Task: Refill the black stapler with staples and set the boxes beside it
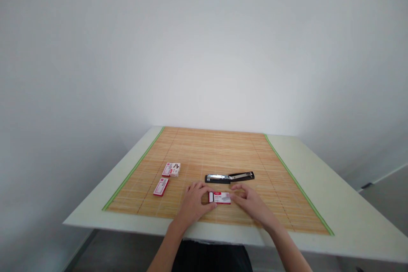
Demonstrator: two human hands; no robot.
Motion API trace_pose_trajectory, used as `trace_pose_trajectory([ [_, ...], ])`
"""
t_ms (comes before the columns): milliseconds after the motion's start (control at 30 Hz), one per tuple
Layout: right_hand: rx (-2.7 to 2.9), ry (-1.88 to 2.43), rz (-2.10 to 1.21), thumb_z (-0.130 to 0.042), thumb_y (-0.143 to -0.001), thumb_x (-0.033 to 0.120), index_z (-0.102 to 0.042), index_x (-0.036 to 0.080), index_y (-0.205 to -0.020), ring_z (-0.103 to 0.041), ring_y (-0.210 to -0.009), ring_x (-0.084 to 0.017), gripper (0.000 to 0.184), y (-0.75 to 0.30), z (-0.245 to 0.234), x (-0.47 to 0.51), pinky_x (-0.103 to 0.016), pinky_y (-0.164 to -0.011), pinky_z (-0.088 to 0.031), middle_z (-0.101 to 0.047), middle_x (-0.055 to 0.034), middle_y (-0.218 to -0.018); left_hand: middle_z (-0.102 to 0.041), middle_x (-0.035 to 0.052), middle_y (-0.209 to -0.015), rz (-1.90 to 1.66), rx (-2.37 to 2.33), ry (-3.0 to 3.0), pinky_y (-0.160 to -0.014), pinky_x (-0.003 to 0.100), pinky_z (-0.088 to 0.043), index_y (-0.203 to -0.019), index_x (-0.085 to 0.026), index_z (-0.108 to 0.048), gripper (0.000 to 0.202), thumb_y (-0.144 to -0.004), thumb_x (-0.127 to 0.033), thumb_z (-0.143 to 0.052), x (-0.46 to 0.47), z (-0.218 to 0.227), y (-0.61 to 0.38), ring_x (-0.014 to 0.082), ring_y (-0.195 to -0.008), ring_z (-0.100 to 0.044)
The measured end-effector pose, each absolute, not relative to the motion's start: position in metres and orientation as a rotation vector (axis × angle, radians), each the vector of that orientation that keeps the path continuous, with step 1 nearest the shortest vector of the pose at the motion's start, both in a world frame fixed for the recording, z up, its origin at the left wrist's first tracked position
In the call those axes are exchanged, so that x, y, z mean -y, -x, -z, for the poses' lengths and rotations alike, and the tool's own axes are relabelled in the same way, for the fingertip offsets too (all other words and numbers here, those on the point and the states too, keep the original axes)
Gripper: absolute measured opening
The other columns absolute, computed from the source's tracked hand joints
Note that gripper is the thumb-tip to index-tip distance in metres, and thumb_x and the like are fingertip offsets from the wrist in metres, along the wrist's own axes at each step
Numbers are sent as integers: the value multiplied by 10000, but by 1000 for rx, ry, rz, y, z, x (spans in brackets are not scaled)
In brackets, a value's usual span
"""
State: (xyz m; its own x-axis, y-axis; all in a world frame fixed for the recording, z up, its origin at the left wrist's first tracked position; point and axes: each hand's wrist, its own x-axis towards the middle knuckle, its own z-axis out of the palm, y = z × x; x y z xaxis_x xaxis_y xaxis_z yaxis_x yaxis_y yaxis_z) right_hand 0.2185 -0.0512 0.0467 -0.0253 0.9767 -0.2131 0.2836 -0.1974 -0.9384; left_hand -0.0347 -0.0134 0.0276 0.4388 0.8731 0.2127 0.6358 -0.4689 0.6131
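Observation:
A small red and white staple box (220, 197) lies on the bamboo mat (216, 153) near its front edge. My left hand (194, 202) grips the box's left end with thumb and fingers. From the right, my right hand (250, 202) pinches the box's other end with its fingertips. Just behind the box lies a black stapler (229, 177), swung open flat with its metal rail showing.
Two more red and white staple boxes sit to the left on the mat, one (171, 169) farther back and one (161, 186) nearer. The mat has green side edges and covers a white table (334, 178) against a white wall.

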Motion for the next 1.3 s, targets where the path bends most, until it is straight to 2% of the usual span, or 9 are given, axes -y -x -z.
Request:
trace_pose_trajectory([
  [100, 1782, 1549, -1015, -718, -810, 366, -631, 231, -1194, -474, -580, -118, 416, -210, -50, 46, -234, -549, -298, -505, 78, -621, -638, -9, -1188, -732, -1253, -2222, -994, 396, -370, -1174, -383, -683, 435, -767, -466, -813, 12, -27, 39, 266, -1163, -549],
  [200, 1996, 1628, -836, -704, -819, 323, -686, 250, -1116, -529, -634, -137, 307, -210, -56, 44, -246, -576, -297, -559, 54, -672, -632, 1, -1183, -747, -1228, -2198, -987, 381, -383, -1122, -347, -701, 384, -771, -455, -814, 11, -26, 45, 258, -1143, -566],
  [300, 2064, 1683, -754, -698, -825, 313, -703, 257, -1104, -546, -656, -147, 285, -224, -59, 44, -249, -600, -318, -573, 46, -690, -632, 5, -1172, -769, -1223, -2184, -984, 377, -388, -1077, -329, -712, 346, -768, -445, -816, 10, -25, 47, 256, -1126, -575],
  [500, 2052, 1679, -722, -671, -862, 356, -687, 261, -1192, -581, -683, -162, 344, -233, -66, 47, -249, -625, -365, -619, 30, -736, -637, 12, -1169, -783, -1240, -2187, -990, 392, -386, -1080, -323, -713, 364, -748, -420, -827, 10, -22, 45, 267, -1128, -574],
  [633, 2139, 1682, -625, -633, -905, 383, -743, 286, -1089, -632, -748, -180, 235, -205, -77, 41, -259, -667, -381, -709, 2, -803, -639, 16, -1170, -791, -1238, -2197, -972, 391, -394, -1080, -324, -714, 362, -751, -423, -828, 10, -21, 45, 268, -1126, -574],
  [767, 2329, 1757, -450, -645, -890, 328, -787, 282, -959, -675, -881, -227, 165, -179, -83, 31, -285, -744, -396, -769, -40, -900, -642, 4, -1162, -801, -1232, -2205, -963, 384, -396, -1082, -335, -708, 354, -758, -415, -828, 12, -22, 45, 258, -1118, -576],
  [867, 2378, 1760, -436, -638, -880, 290, -802, 273, -912, -686, -866, -226, 168, -170, -82, 27, -280, -730, -397, -778, -49, -880, -642, 3, -1144, -815, -1238, -2205, -964, 381, -395, -1075, -333, -707, 356, -753, -412, -836, 13, -23, 45, 253, -1111, -576],
  [1033, 2448, 1722, -448, -640, -879, 292, -808, 315, -965, -695, -810, -197, 189, -165, -82, 22, -260, -681, -391, -785, -18, -866, -639, 10, -1149, -820, -1240, -2204, -967, 383, -392, -1080, -333, -709, 370, -747, -424, -842, 13, -23, 44, 257, -1125, -571],
  [1300, 2574, 1632, -431, -730, -820, 333, -821, 323, -911, -712, -859, -236, 129, -165, -88, 10, -282, -743, -429, -794, -32, -860, -631, 6, -1154, -805, -1244, -2207, -979, 383, -390, -1083, -336, -713, 390, -731, -435, -848, 12, -23, 45, 260, -1138, -563],
])
